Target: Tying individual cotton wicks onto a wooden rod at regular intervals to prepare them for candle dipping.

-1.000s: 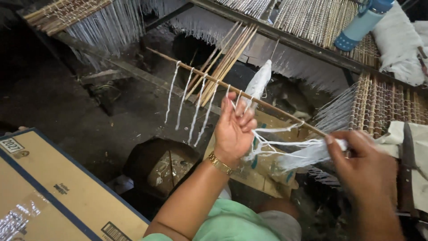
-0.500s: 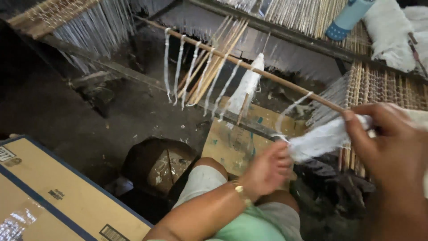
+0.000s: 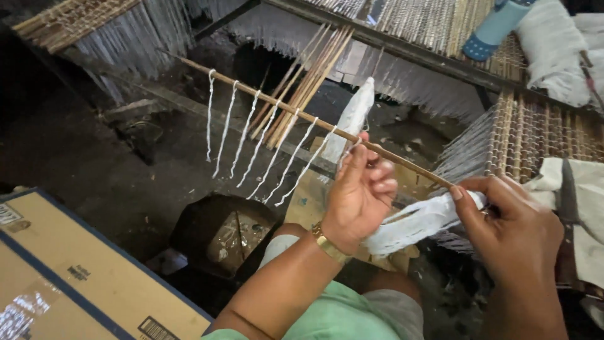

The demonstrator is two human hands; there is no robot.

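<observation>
A: What is the largest thing here?

B: The woven mat of thin sticks point(image 3: 535, 135) with white threads, stretched on a frame across the top and the right side. Under it the floor point(image 3: 75, 145) is dark. At the lower left lies a cardboard box point(image 3: 69, 277) with a blue edge.

A: And the arms?

B: The left forearm comes up from the bottom middle, bent at the wrist, and it wears a gold bracelet point(image 3: 330, 244). The left hand point(image 3: 360, 195) is raised, the palm turned toward the camera, the fingers curled together. Its fingertips touch the thin stick point(image 3: 296, 113) that runs slanted from the upper left down to the right hand.

A: Does the left hand hold something?

B: Yes, it is closed on one end of the bundle of white thread point(image 3: 418, 220). The bundle stretches between both hands, just below the stick.

A: The right hand?

B: The right hand point(image 3: 513, 233) enters from the lower right, its back toward the camera. Thumb and fingers are pinched on the other end of the bundle, where the stick also ends.

A: Smaller things?

B: Seven knotted white strings point(image 3: 251, 141) hang from the stick, left of the left hand. Behind it stands a white spindle of thread point(image 3: 353, 116). A light blue bottle point(image 3: 494, 28) lies at the top right.
</observation>
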